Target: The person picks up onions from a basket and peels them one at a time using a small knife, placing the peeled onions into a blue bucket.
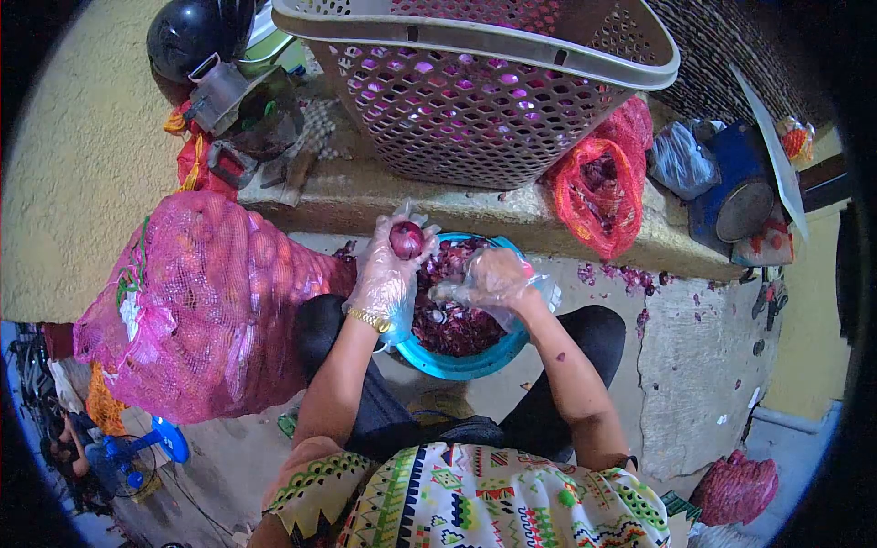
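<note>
A peeled-looking red onion (406,240) rests in my left hand (388,265), which wears a clear plastic glove, its fingers curled around the onion. My right hand (498,279), also in a clear glove, hangs over the right side of a blue basin (470,367). Its fingers are bent, with the fingertips pointing left; what they hold, if anything, is hidden. Dark red onion skins (457,333) fill the basin between my knees. Beside my left arm stands a large pink mesh sack (206,310) full of onions.
A tall perforated crate (484,119) holding onions stands on the concrete ledge (384,201). A red mesh bag (598,205) hangs over the ledge, near a blue container (726,183). Skins lie scattered on the floor (694,365). A blue fan (169,440) and part of another person (75,447) are at lower left.
</note>
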Motion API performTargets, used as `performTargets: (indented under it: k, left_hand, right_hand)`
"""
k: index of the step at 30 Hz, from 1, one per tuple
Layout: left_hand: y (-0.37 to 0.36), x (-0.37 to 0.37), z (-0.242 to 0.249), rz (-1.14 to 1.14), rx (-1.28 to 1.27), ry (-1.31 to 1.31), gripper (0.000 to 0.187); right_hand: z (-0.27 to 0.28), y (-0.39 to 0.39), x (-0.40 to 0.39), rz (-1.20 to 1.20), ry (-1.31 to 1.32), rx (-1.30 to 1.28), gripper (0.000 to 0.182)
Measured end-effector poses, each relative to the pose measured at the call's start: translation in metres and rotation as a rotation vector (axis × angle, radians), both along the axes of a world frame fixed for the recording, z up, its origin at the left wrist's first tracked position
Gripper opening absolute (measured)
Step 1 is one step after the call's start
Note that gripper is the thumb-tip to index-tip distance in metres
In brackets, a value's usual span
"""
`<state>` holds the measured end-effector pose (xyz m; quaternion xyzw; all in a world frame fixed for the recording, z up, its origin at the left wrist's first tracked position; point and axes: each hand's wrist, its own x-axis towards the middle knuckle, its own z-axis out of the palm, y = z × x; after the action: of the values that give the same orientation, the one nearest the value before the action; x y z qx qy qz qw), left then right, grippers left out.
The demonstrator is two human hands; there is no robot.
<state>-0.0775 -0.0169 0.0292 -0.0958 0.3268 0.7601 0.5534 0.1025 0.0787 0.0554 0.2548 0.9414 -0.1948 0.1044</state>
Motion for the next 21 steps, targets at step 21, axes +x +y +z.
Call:
performTargets:
  k: [21]
  left_hand:
    - [0.005,0.025,0.011,-0.087,0.042,0.041,0.023]
  right_hand:
    - [0.045,-0.004,-0.006,-0.338,0.318,-0.057,0.068]
